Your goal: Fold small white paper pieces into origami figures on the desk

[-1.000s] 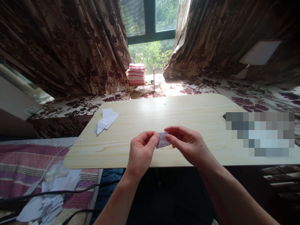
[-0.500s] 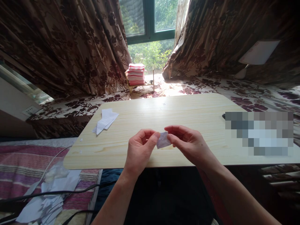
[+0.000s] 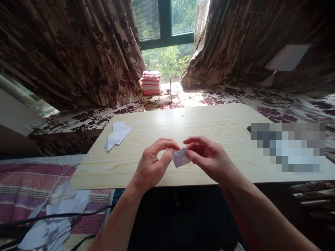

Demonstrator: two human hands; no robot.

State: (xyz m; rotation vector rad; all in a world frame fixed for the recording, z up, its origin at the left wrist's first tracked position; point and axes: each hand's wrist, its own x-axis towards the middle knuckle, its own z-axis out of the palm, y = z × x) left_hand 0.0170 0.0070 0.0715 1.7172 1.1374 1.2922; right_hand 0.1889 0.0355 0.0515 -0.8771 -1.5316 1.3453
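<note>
A small folded piece of white paper (image 3: 181,158), with crease lines across its face, is held up over the front middle of the table. My right hand (image 3: 209,155) pinches its right edge between thumb and fingers. At the upper left corner of the paper, my left hand (image 3: 154,162) has its thumb and fingertips closed in on it. Fingers of both hands are curled, and parts of them are hidden behind the thumbs. At the table's left side lie some loose folded paper sheets (image 3: 119,134).
The pale wooden table (image 3: 157,129) stands before a window with floral curtains (image 3: 104,52). Pink folded cloths (image 3: 151,83) are stacked on a small stand. Right are a blurred-out patch (image 3: 290,146) and a lamp (image 3: 289,57). Paper scraps (image 3: 57,223) and cables lie on the striped bedding (image 3: 15,181).
My left hand has shifted slightly left and its wrist has turned, with the thumb now at the paper's upper left corner. More of the paper's face shows, and the paper is tilted differently.
</note>
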